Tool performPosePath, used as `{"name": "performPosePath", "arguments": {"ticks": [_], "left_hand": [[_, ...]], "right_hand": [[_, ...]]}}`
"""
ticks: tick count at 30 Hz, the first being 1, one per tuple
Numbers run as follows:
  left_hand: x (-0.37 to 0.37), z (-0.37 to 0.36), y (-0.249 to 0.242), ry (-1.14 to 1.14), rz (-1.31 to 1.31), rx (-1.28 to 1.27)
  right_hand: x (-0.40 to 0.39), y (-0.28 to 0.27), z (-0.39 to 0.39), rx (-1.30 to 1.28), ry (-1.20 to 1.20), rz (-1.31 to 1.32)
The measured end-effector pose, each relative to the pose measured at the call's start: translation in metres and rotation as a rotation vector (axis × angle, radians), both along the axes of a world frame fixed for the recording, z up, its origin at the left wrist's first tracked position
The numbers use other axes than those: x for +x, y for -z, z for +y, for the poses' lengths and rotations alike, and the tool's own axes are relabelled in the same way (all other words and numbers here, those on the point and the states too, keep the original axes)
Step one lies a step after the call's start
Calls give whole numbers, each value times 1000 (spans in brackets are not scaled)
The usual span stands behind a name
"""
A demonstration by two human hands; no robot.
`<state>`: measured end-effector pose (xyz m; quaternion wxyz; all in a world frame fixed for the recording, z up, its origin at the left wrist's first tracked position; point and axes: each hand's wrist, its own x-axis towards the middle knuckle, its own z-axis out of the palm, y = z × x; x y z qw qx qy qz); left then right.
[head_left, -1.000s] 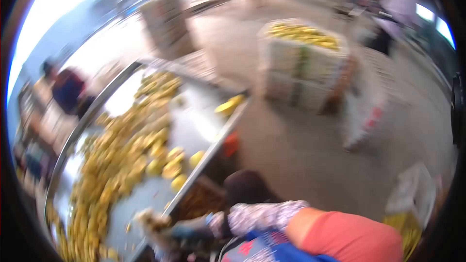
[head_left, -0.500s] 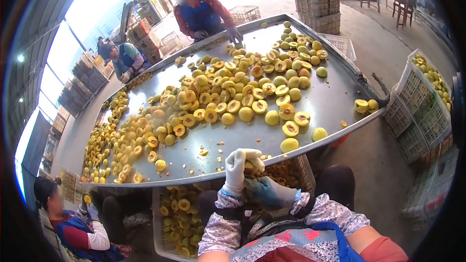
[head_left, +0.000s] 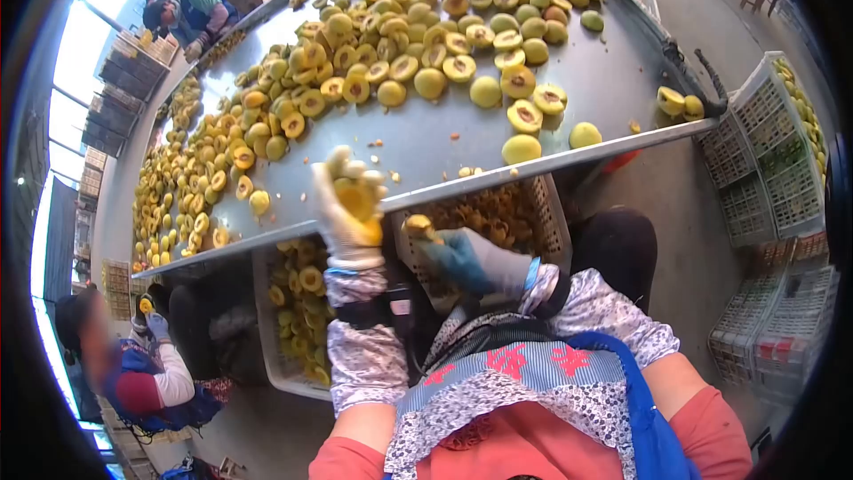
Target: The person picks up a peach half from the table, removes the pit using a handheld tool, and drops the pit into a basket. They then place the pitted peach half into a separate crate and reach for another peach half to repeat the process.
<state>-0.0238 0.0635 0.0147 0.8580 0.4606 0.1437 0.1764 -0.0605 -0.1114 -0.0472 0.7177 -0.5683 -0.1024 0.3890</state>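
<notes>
My left hand [head_left: 351, 209], in a white glove, is raised at the table's near edge, its fingers curled round a yellow peach half [head_left: 357, 202]. Lower and to the right, my right hand [head_left: 480, 260], in a blue-grey glove, is closed. A small yellow-brown piece [head_left: 418, 225] shows at its fingertips; blur hides whether it is fruit, a pit or a tool's tip. Under my right hand is a crate [head_left: 555, 222] of brown pits or scraps. Many peach halves [head_left: 404, 67] lie heaped on the metal table [head_left: 418, 147], cut faces showing on several.
A white crate [head_left: 271, 338] of peach halves stands under the table on the left. Stacked crates [head_left: 755, 156] stand at the right. One co-worker [head_left: 151, 364] sits at the lower left, holding a fruit piece; another person [head_left: 200, 18] leans at the table's far left.
My hands were together over the crate and are now apart. The left has moved left, with a peach half showing in it; the right has moved slightly down. The view has tilted downward.
</notes>
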Motion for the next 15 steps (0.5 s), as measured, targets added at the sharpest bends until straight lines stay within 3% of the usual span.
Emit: {"name": "performPosePath", "arguments": {"ticks": [1,2,3,5,7,8,9,12,13,14,15], "left_hand": [[-8,22,1,0,-40,51],[-18,40,-3,-108,34,144],[-28,58,-10,-213,105,242],[-47,104,-7,-302,234,563],[-64,128,-1,-387,506,985],[-66,144,1,-419,636,1499],[-59,138,-2,-415,636,1500],[5,96,-10,-283,284,1386],[33,74,-12,-106,126,1277],[53,41,-28,77,195,1170],[81,20,-26,156,151,1268]], "right_hand": [[8,-2,-7,-66,-46,110],[16,-6,-15,-328,-93,140],[17,40,-17,-455,-70,-92],[10,16,-25,-543,-37,-235],[3,-11,-26,-644,17,-370],[1,-18,-26,-739,63,-495],[3,-20,-29,-740,64,-491],[14,-28,-37,-803,79,-594],[15,-35,-37,-783,113,-611],[16,-38,-37,-762,143,-627],[18,-35,-37,-767,148,-625]]}}
